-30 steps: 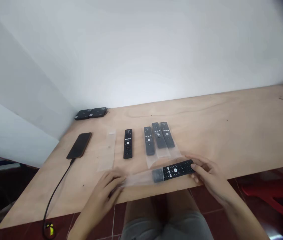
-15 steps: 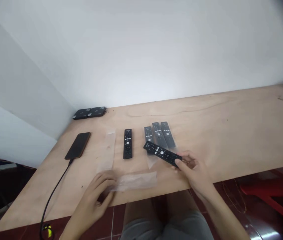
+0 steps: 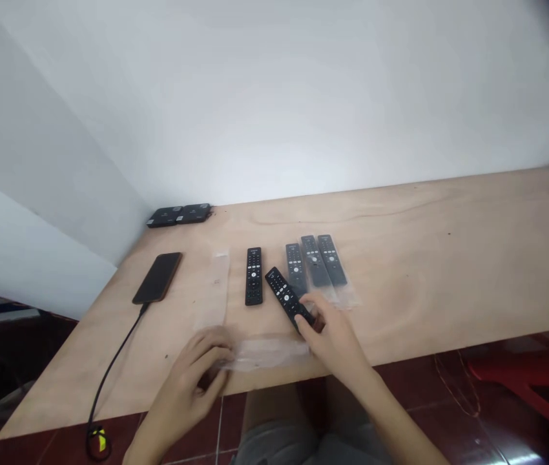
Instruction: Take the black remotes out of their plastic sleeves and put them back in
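Note:
My right hand [image 3: 330, 332] grips the lower end of a black remote control [image 3: 284, 296], which slants with its top to the upper left. At the near side of the table, my left hand [image 3: 201, 365] has its fingers curled around the left end of a clear plastic sleeve [image 3: 269, 354]. Another plastic sleeve [image 3: 214, 287] lies flat beyond the left hand. To its right rests a bare black remote control [image 3: 254, 276]. Several sleeved remote controls [image 3: 316, 260] lie side by side beyond my right hand, the leftmost partly covered by the held one.
A phone [image 3: 158, 278] with a black cable [image 3: 117, 361] lies on the left of the wooden table [image 3: 414, 258]. Two flat black boxes [image 3: 180, 214] stand at the back left corner by the wall. A red chair [image 3: 517, 378] is below the right edge.
My right hand has moved left and nearer to me with the remote control, turning it to a steeper slant. My left hand stays at the sleeve's end. The view has shifted slightly.

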`<state>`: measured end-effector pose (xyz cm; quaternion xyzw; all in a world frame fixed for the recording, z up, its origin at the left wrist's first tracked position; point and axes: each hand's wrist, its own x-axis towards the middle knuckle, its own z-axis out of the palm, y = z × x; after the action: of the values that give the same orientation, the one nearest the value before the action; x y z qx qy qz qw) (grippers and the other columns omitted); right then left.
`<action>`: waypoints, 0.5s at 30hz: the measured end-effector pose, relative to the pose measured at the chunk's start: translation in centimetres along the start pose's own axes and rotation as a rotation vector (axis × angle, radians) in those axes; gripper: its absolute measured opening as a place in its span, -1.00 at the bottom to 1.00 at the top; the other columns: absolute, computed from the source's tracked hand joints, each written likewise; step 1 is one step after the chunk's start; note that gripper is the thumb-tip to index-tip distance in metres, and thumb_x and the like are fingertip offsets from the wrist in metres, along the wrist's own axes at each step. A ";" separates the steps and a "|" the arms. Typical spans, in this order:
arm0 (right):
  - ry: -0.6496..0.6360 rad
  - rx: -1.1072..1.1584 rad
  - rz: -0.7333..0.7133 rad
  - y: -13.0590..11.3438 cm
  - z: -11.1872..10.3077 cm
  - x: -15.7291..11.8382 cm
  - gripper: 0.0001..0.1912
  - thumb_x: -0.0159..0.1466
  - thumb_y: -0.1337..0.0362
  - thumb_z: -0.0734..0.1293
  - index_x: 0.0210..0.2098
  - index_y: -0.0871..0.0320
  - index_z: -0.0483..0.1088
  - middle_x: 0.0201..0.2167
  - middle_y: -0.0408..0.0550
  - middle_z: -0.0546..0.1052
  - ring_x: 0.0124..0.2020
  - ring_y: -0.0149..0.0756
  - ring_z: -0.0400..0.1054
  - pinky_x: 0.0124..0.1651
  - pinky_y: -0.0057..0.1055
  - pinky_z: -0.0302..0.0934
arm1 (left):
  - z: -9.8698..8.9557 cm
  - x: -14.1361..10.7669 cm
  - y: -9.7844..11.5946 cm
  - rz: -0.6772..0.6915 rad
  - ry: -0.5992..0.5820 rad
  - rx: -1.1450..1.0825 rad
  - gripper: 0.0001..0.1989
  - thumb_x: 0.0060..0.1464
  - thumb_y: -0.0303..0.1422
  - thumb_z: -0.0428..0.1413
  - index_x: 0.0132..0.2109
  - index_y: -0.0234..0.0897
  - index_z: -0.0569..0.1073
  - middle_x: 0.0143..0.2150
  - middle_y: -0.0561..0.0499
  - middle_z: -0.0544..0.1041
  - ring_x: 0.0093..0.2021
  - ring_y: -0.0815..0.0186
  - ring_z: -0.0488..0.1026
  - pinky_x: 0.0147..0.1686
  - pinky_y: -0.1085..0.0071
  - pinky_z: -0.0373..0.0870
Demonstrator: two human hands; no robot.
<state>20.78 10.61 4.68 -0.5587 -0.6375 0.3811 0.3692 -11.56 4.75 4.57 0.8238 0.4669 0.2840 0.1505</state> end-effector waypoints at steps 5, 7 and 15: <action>-0.116 -0.199 -0.055 -0.6 0.2 0.4 -0.75 0.47 0.25 0.37 0.11 -0.02 0.56 -0.37 -0.14 0.63 -0.31 -0.11 0.53 -0.21 -0.29 0.28 | -0.2 0.0 -0.1 -0.010 -0.004 -0.027 -0.86 0.40 -0.46 0.16 -0.02 -0.11 0.55 0.08 -0.10 0.60 0.20 0.08 0.53 0.17 0.17 0.54; -0.133 -0.277 -0.077 -0.8 0.3 0.5 -0.71 0.48 0.26 0.39 0.17 0.00 0.56 -0.31 -0.10 0.66 -0.25 -0.06 0.55 -0.16 -0.26 0.30 | -0.3 0.1 -0.1 -0.016 -0.009 -0.045 -0.87 0.40 -0.45 0.17 -0.02 -0.11 0.55 0.08 -0.10 0.61 0.20 0.08 0.54 0.17 0.17 0.54; -0.252 -0.322 -0.419 -1.3 -0.4 -0.3 -0.82 0.47 0.35 0.50 0.04 0.02 0.59 -0.03 -0.03 0.56 0.02 -0.09 0.47 0.10 -0.19 0.40 | -0.4 0.3 0.2 -0.026 -0.034 -0.046 -0.91 0.39 -0.41 0.23 -0.02 -0.11 0.54 0.08 -0.09 0.59 0.22 0.07 0.51 0.18 0.16 0.53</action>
<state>20.60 10.24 5.99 -0.4146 -0.8321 0.2569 0.2640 -11.53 4.92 5.06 0.8187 0.4684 0.2787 0.1807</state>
